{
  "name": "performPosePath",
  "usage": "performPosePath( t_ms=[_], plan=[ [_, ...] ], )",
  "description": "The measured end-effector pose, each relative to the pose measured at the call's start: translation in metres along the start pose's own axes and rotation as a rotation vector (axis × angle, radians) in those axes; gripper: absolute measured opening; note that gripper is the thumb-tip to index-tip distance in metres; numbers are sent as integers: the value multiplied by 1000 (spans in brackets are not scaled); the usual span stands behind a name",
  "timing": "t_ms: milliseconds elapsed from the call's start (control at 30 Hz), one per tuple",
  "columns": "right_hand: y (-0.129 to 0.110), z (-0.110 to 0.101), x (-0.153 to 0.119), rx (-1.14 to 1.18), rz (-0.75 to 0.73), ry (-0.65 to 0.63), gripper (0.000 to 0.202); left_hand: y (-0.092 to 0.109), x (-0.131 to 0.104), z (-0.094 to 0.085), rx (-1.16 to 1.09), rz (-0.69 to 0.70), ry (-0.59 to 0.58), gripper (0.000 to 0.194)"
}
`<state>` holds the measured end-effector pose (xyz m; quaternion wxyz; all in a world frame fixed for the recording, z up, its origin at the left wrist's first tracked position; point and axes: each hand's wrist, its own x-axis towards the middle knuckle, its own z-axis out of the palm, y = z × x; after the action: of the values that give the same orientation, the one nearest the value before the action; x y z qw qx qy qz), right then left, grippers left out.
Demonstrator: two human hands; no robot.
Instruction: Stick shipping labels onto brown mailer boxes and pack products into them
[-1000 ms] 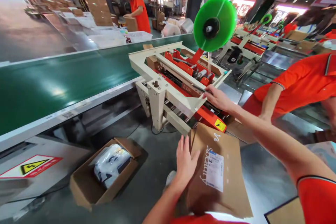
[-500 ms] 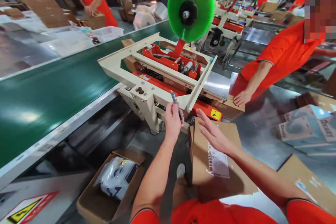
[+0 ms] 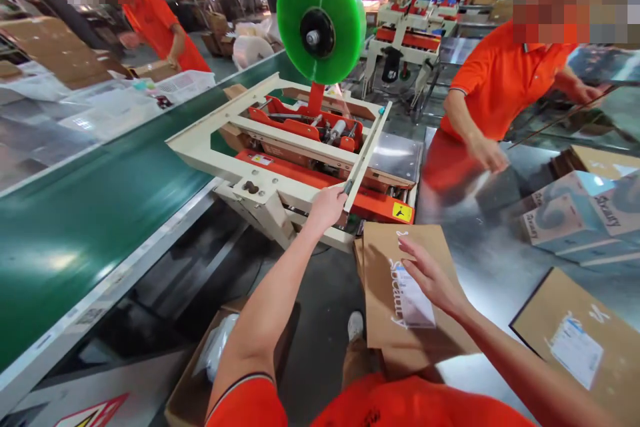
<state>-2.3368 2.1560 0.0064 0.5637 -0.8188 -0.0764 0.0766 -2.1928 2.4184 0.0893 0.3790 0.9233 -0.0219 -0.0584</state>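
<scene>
My left hand [image 3: 327, 207] is closed around a slim grey box cutter [image 3: 348, 186], mostly hidden by the fingers. It is beside the near corner of the carton-taping machine's cream frame [image 3: 369, 155]; I cannot tell whether they touch. My right hand [image 3: 431, 278] is open, fingers stretched out, over the label of the top flat brown carton [image 3: 381, 247]. Whether it touches the cardboard is unclear. White lettering runs down that carton, which lies on other cardboard. A large green tape roll [image 3: 290, 20] stands above the machine, where part of a brown carton [image 3: 287, 152] shows inside.
A green conveyor belt [image 3: 125, 180] runs along the left. By my left arm, an open box [image 3: 187, 383] holds plastic-wrapped goods. Blue-white boxes [image 3: 555, 220] and a labelled carton [image 3: 545, 307] lie on the metal table at right. Co-workers in orange stand beyond on both sides.
The view has turned slightly to the right. The carton at the machine's near end has gone from there, and the right-hand co-worker's hand has moved off it. My right hand is lower over the flat carton.
</scene>
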Motion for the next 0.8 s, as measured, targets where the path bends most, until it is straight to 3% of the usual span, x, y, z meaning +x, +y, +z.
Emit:
performPosePath(
  t_ms=[133,233,400,600,700,800],
  plan=[
    [7,-1,-4,-93,-18,2,47,13,1,-3,94,-17,-127,37],
    [12,-3,-5,-68,-19,10,47,14,-4,-6,63,-57,-102,44],
    [20,-6,-6,-12,-2,7,45,-1,-16,-10,29,7,152,41],
    [28,-10,-7,-31,56,9,47,-30,-49,10,-75,102,525,30],
    [33,-11,-6,-23,65,15,50,-42,-63,15,-125,56,622,40],
    [36,-9,-4,-12,48,14,51,-47,-67,10,-134,-14,649,51]
  ],
)
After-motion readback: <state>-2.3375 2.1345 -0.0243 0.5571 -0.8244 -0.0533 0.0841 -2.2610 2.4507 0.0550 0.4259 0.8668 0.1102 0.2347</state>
